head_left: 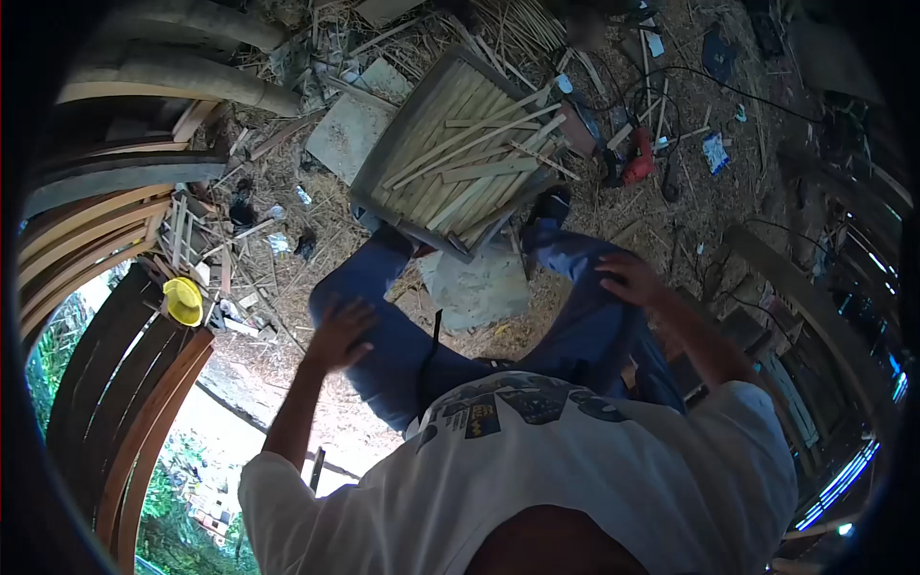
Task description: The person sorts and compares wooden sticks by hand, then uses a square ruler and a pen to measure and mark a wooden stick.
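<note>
From my end, through the head camera, I saw both hands at rest on the blue trousers (402,350), one on each leg, the knees set wide apart. The left hand (342,333), left of centre in the frame, lay on the left leg with its fingers spread and nothing in its hold that I could see. The right hand (632,279), right of centre, lay on the other leg, fingers loosely parted and a little bent, also with nothing visible in its grasp.

The wooden tray (450,96) sat in the upper middle of the frame, tilted to the view, its near end between the lower legs and apart from both hands. Thin slats ran side by side across its inside, and several loose strips (489,171) lay crosswise over them, some poking past the right edge. A pale slab (476,290) lay on the ground just below the tray, and another board (347,134) was beside its upper left side.

I made out a red power tool (637,159) at the upper right, near a blue and white packet (715,151). At the left of the frame a yellow bowl-shaped thing (182,301) stood out among wood scraps (226,268), and straw-like litter (613,206) covered much of the ground
</note>
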A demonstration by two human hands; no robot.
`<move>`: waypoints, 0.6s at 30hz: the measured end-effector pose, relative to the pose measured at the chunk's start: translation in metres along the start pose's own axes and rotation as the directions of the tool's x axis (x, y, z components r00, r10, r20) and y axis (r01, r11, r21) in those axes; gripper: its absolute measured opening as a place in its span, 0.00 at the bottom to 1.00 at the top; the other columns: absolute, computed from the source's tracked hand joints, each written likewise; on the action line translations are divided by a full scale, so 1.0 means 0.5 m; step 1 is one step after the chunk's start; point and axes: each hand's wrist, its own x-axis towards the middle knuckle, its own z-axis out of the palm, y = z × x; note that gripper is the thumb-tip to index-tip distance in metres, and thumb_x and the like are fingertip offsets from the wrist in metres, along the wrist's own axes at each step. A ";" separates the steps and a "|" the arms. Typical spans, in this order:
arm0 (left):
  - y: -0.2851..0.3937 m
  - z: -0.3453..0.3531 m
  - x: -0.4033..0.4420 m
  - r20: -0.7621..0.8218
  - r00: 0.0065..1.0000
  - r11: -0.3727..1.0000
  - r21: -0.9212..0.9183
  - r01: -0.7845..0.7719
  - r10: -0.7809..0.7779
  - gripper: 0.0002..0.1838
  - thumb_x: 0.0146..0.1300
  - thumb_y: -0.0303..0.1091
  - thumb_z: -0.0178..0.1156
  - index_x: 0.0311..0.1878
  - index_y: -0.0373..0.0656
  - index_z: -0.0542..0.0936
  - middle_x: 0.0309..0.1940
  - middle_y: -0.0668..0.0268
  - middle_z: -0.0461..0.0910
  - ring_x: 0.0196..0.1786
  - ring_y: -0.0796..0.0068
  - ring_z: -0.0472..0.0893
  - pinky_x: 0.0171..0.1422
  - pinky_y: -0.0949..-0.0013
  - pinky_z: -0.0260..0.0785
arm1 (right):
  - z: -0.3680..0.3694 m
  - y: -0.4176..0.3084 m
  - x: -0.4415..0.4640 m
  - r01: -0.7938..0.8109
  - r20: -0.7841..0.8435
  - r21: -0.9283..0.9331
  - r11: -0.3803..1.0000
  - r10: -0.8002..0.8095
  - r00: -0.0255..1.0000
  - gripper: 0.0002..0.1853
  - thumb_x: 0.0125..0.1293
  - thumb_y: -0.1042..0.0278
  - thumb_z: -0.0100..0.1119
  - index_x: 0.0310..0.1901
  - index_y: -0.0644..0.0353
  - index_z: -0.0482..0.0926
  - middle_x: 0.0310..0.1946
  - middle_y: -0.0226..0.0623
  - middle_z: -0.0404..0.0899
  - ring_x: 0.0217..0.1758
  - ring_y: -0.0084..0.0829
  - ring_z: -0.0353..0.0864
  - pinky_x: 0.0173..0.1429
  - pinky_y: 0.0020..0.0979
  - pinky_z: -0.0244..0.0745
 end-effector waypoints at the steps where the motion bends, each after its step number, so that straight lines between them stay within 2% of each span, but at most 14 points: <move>1: -0.011 -0.027 0.002 -0.018 1.000 0.993 0.117 -0.006 0.008 0.34 0.71 0.58 0.63 0.75 0.51 0.78 0.79 0.62 0.72 0.86 0.52 0.61 0.90 0.31 0.34 | -0.030 0.025 -0.013 0.014 0.018 0.017 1.000 -0.015 1.000 0.28 0.67 0.45 0.71 0.63 0.52 0.86 0.68 0.50 0.81 0.73 0.49 0.78 0.78 0.50 0.70; 2: -0.021 -0.040 0.003 -0.073 0.997 0.989 0.146 0.002 0.009 0.36 0.64 0.57 0.66 0.73 0.50 0.80 0.78 0.63 0.73 0.85 0.51 0.62 0.90 0.31 0.38 | -0.050 0.041 -0.020 0.029 0.034 0.035 0.999 -0.030 0.999 0.26 0.69 0.46 0.69 0.63 0.52 0.86 0.66 0.49 0.82 0.71 0.50 0.80 0.77 0.50 0.71; 3: -0.076 0.012 0.015 -0.029 0.999 0.990 0.142 0.017 -0.013 0.37 0.62 0.57 0.66 0.72 0.50 0.80 0.78 0.63 0.73 0.85 0.51 0.63 0.89 0.30 0.39 | 0.020 0.074 0.032 0.023 0.057 0.040 0.999 -0.025 0.998 0.26 0.69 0.48 0.68 0.63 0.54 0.85 0.64 0.50 0.83 0.69 0.52 0.81 0.76 0.50 0.72; 6: -0.134 0.025 0.059 -0.093 0.995 0.973 0.229 0.004 0.018 0.38 0.56 0.58 0.64 0.70 0.50 0.83 0.77 0.64 0.74 0.84 0.50 0.65 0.89 0.30 0.41 | -0.045 0.073 0.091 0.029 -0.056 -0.055 0.998 -0.033 0.998 0.27 0.68 0.53 0.64 0.65 0.57 0.83 0.61 0.52 0.84 0.66 0.56 0.82 0.75 0.51 0.73; 9: -0.135 0.028 0.089 -0.208 0.977 0.963 0.269 0.006 0.052 0.35 0.62 0.61 0.55 0.66 0.49 0.85 0.72 0.63 0.80 0.77 0.49 0.74 0.84 0.30 0.52 | -0.072 0.040 0.146 0.061 -0.180 -0.139 0.988 -0.086 0.980 0.30 0.67 0.58 0.61 0.70 0.59 0.78 0.62 0.53 0.83 0.68 0.57 0.81 0.78 0.54 0.70; 12: -0.119 0.049 0.122 -0.280 0.958 0.949 0.314 0.038 0.055 0.34 0.65 0.62 0.50 0.60 0.48 0.88 0.67 0.64 0.84 0.72 0.50 0.79 0.81 0.32 0.57 | -0.064 0.034 0.185 0.122 -0.256 -0.254 0.959 -0.189 0.948 0.34 0.64 0.61 0.61 0.73 0.60 0.74 0.66 0.52 0.81 0.71 0.56 0.79 0.82 0.58 0.63; 13: -0.108 0.057 0.132 -0.310 0.946 0.915 0.401 0.041 0.093 0.32 0.67 0.61 0.48 0.56 0.50 0.91 0.63 0.66 0.87 0.69 0.53 0.81 0.82 0.37 0.58 | -0.055 0.036 0.184 0.129 -0.273 -0.283 0.950 -0.209 0.939 0.35 0.62 0.62 0.60 0.73 0.60 0.74 0.67 0.52 0.80 0.72 0.55 0.79 0.83 0.60 0.61; 18: -0.070 0.120 0.185 -0.391 0.883 0.767 0.639 0.059 0.259 0.28 0.71 0.58 0.44 0.48 0.56 0.92 0.54 0.75 0.91 0.64 0.64 0.84 0.81 0.47 0.57 | -0.007 0.002 0.170 0.078 -0.293 -0.412 0.908 -0.213 0.932 0.36 0.57 0.65 0.62 0.70 0.59 0.77 0.71 0.47 0.79 0.74 0.50 0.78 0.85 0.62 0.56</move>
